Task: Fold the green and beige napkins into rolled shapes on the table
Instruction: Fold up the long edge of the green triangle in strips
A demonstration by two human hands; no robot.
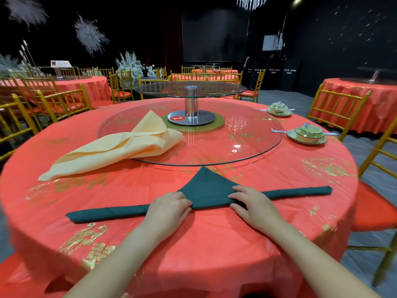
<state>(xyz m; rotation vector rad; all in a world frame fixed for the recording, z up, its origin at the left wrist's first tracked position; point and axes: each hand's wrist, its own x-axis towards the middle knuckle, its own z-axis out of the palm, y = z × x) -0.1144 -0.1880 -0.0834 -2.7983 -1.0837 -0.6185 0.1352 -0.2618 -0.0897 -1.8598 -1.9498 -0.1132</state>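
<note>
1. Table (214,244): round, red cloth with gold print, lies under both hands and spreads far past the fingers on every side
2. Turntable (247,147): big clear glass disc, sits beyond the fingertips; its near rim is just past the green tip
3. Top tier (191,89): smaller glass disc on a metal post (191,104), well beyond the fingers, over the turntable centre; the post base carries a red "2" tag
4. Beige napkin (120,149): loose, crumpled, not rolled, far beyond and left of the left fingers; far half on the turntable, near corner down on the cloth
5. Green napkin (206,190): on the cloth under both sets of fingers; near edge rolled into a long thin band running out left of the left fingers and right of the right fingers, with a flat triangle still unrolled between the fingertips, tip pointing away
6. Left hand (167,209): palm down on the roll, fingers bent with tips on the band at the triangle's left edge, thumb hidden, cannot tell whether it pinches or just presses
7. Right hand (255,205): palm down, fingers nearly straight and flat on the triangle's right edge, thumb along the near side of the roll, pressing, nothing gripped
8. Bowl sets (309,134) (279,108): two lidded green bowls on plates, far beyond and right of the right fingers, beside the turntable rim
</note>
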